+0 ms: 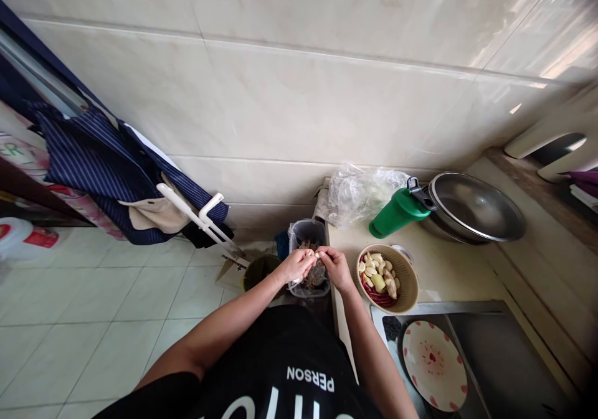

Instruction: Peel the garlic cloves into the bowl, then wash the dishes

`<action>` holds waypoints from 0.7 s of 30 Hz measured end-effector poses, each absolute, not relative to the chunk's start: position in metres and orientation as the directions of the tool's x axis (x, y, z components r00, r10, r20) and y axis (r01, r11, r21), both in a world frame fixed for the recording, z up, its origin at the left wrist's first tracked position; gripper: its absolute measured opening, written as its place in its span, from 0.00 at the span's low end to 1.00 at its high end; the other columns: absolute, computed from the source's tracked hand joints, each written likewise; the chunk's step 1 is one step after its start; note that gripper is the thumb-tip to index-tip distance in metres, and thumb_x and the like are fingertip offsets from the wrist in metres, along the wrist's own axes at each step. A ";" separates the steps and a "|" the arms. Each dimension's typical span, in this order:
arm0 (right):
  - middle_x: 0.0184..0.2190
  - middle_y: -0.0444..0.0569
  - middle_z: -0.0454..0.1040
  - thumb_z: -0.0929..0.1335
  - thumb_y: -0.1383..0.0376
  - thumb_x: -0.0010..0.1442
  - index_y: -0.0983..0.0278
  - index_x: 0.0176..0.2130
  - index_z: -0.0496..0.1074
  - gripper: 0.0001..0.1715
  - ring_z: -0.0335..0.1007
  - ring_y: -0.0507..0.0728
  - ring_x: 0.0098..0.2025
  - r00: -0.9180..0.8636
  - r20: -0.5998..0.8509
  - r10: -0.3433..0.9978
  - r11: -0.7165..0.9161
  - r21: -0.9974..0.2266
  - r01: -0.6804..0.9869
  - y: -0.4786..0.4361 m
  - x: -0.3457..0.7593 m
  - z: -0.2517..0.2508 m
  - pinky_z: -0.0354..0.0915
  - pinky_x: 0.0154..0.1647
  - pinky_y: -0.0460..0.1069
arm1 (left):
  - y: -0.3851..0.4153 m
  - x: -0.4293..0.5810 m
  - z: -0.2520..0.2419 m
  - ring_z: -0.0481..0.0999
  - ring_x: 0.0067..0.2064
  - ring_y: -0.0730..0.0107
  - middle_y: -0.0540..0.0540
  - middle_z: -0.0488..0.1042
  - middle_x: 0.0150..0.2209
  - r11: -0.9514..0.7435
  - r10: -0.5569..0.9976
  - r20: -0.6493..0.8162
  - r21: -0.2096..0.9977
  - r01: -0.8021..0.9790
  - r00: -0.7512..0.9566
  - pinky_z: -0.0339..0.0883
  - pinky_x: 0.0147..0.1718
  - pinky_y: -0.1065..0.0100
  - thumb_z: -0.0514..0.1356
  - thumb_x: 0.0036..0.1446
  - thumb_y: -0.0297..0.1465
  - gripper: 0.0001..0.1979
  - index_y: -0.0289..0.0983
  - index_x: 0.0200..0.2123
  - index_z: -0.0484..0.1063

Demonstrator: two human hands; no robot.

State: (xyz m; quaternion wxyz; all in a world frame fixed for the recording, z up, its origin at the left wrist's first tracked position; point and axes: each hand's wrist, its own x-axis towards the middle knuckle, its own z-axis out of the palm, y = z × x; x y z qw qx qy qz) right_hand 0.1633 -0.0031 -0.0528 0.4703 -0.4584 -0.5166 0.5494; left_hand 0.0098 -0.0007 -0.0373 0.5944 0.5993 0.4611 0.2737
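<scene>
My left hand [296, 265] and my right hand [333, 265] meet above a small clear bin [299, 231] that holds brownish scraps. Both hands pinch a small pale garlic clove [317, 255] between their fingertips. Just right of my right hand, a beige bowl [411, 276] on the counter holds peeled garlic cloves, ginger pieces and red chillies.
A green flask [397, 212] lies on the counter next to a crumpled plastic bag [357, 195] and a steel basin [476, 207]. A patterned plate [434, 366] rests in the sink. On the left hang a striped apron [107, 170] and a white handle [196, 216]. A dark pail [256, 271] stands on the floor.
</scene>
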 end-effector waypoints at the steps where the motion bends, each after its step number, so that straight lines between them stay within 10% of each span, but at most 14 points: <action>1: 0.24 0.44 0.71 0.66 0.58 0.54 0.63 0.30 0.73 0.11 0.64 0.52 0.27 -0.151 0.001 0.988 0.002 -1.000 0.001 -0.003 0.165 -0.052 0.61 0.32 0.47 | -0.001 0.009 -0.038 0.59 0.15 0.79 0.56 0.60 0.13 0.130 0.874 -0.219 0.965 0.227 0.433 0.53 0.18 0.76 0.48 0.58 0.41 0.17 0.36 0.24 0.62; 8: 0.30 0.47 0.74 0.65 0.59 0.56 0.63 0.32 0.74 0.12 0.68 0.55 0.33 -0.178 0.075 0.981 0.104 -0.981 0.162 -0.001 0.167 -0.052 0.63 0.38 0.48 | -0.001 0.009 -0.046 0.60 0.14 0.80 0.56 0.59 0.14 0.167 0.855 -0.227 0.972 0.167 0.467 0.54 0.16 0.76 0.48 0.58 0.42 0.17 0.37 0.23 0.57; 21: 0.22 0.43 0.68 0.68 0.58 0.54 0.62 0.30 0.75 0.11 0.60 0.52 0.26 -0.096 -0.023 0.995 -0.034 -0.993 -0.112 -0.009 0.150 -0.051 0.59 0.31 0.47 | -0.004 0.011 -0.042 0.57 0.13 0.81 0.56 0.57 0.12 0.258 0.911 -0.257 0.965 0.040 0.323 0.50 0.14 0.76 0.52 0.53 0.39 0.16 0.37 0.18 0.55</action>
